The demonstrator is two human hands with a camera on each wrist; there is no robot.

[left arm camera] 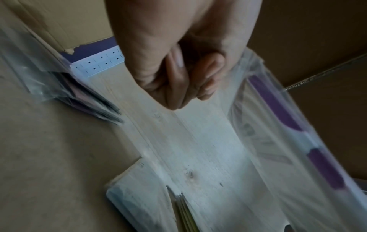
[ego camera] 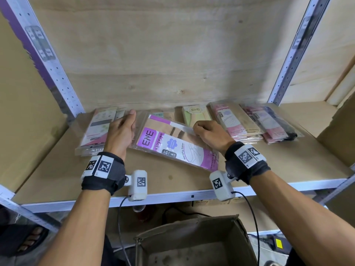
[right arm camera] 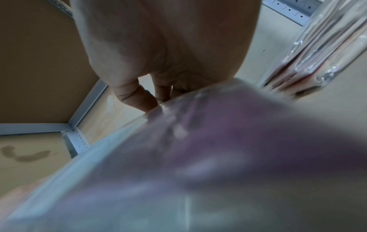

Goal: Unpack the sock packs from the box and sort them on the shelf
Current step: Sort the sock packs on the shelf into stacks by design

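The purple sock pack [ego camera: 172, 144] is right there between both hands, above the middle of the shelf board [ego camera: 57, 181], its near end dipping toward the front edge. The left hand [ego camera: 121, 133] clamps the pack's left edge, thumb on top and fingers curled underneath, as the left wrist view confirms with the clear wrapper [left arm camera: 278, 141] running away from the pinch. The right hand [ego camera: 209, 134] pinches the pack's far right corner, knuckles up, fingers tucked onto the plastic; the right wrist view is mostly a purple blur of the pack [right arm camera: 218, 157]. Just left sits a stack of packs [ego camera: 96, 131]; behind, a green-toned pack [ego camera: 195, 114]; to the right, 2 pink-labelled stacks [ego camera: 236, 121] lie side by side. Below the shelf, the cardboard box [ego camera: 197, 244] stands open.
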